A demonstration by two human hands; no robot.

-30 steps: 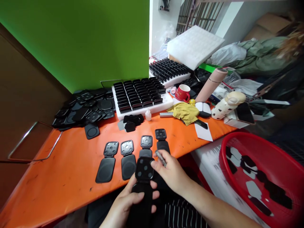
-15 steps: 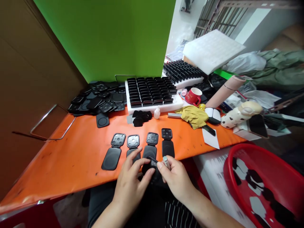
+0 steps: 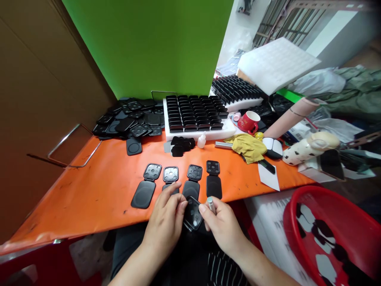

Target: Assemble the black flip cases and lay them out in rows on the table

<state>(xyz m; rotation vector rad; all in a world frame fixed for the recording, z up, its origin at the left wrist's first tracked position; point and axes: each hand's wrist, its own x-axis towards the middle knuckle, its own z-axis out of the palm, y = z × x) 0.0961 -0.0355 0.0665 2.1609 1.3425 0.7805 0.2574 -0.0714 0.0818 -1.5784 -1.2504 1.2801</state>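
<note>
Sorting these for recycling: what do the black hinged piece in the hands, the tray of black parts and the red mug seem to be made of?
The black hinged piece looks like moulded plastic, semi-gloss, catching light spots. The tray looks like white foam: matte, thick and soft-edged. The red mug seems glazed ceramic, shiny with a white interior, though enamel cannot be ruled out.

Both hands' grip on black case (image 3: 193,214), orange table (image 3: 89,194)

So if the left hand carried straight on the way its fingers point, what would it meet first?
Probably the second hinged black case in the row on the orange table. The left hand points up and slightly right, its fingertips already at that case's lower half; depth is unclear.
</note>
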